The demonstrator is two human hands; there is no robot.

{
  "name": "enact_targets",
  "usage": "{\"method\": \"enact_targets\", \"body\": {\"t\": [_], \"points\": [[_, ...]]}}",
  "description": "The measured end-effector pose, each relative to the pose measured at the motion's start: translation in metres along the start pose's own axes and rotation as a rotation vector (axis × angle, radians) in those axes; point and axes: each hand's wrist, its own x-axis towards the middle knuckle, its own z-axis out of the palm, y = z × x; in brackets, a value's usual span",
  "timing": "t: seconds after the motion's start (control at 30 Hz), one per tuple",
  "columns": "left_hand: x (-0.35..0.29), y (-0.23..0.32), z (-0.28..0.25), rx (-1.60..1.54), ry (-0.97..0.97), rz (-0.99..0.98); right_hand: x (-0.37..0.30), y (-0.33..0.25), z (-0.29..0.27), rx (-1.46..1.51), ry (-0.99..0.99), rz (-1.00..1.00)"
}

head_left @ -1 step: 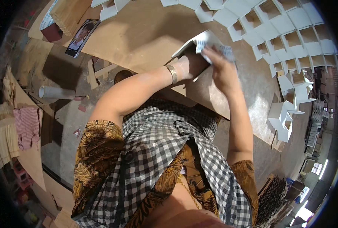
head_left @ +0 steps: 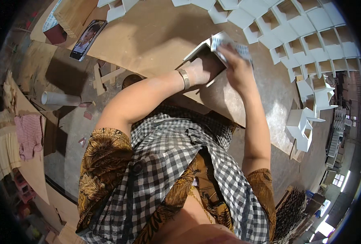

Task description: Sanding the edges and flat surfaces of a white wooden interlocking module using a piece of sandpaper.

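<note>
A small white open-sided box (head_left: 198, 49) is held tilted over the near edge of the wooden table. My left hand (head_left: 200, 70) reaches into its dark opening and grips it from inside; some of the fingers are in shadow. White dust coats this hand. Against the box's right outer side, my right hand (head_left: 239, 71) presses a sheet of sandpaper (head_left: 242, 49) with blue print on its pale back. The fingers lie over the sheet and are smeared by motion. The face under the sandpaper is hidden.
Rows of similar white boxes (head_left: 288, 22) stand at the far right, with a loose cluster (head_left: 300, 130) near the right edge. A phone (head_left: 88, 40) leans by wooden blocks (head_left: 72, 16) at the left. On the floor lie a white pipe (head_left: 60, 99) and wood offcuts (head_left: 105, 77).
My right hand and the sandpaper have shifted slightly up and left along the box. More of the box's dark inside shows. The left hand stays nearly in place.
</note>
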Motion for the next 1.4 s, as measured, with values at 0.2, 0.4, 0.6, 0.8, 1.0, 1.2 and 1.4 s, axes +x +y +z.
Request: {"method": "enact_targets", "body": {"t": [0.2,0.4,0.6,0.8,1.0,1.2,1.4], "points": [[0.005,-0.001,0.006,0.351,0.044,0.066,0.051,0.006,0.018,0.225,-0.219,0.074],[-0.009,-0.016,0.011,0.28,-0.074,0.11,-0.032,-0.017,-0.022,0.142,-0.12,-0.1],[-0.003,-0.009,0.0,0.209,-0.185,-0.184,-0.028,0.026,-0.057,0.082,-0.142,0.101],[0.003,-0.01,0.009,0.136,-0.177,-0.217,0.046,0.068,0.02,0.447,-0.043,-0.131],[0.002,-0.052,0.024,0.29,0.18,0.27,-0.006,-0.016,-0.002,0.28,-0.131,0.02],[0.006,-0.019,0.002,-0.472,0.212,-0.359,-0.053,-0.003,-0.029,0.24,-0.103,0.01],[0.005,0.018,-0.013,-0.212,0.196,-0.351,-0.091,0.03,-0.024,0.233,0.137,0.293]]}}
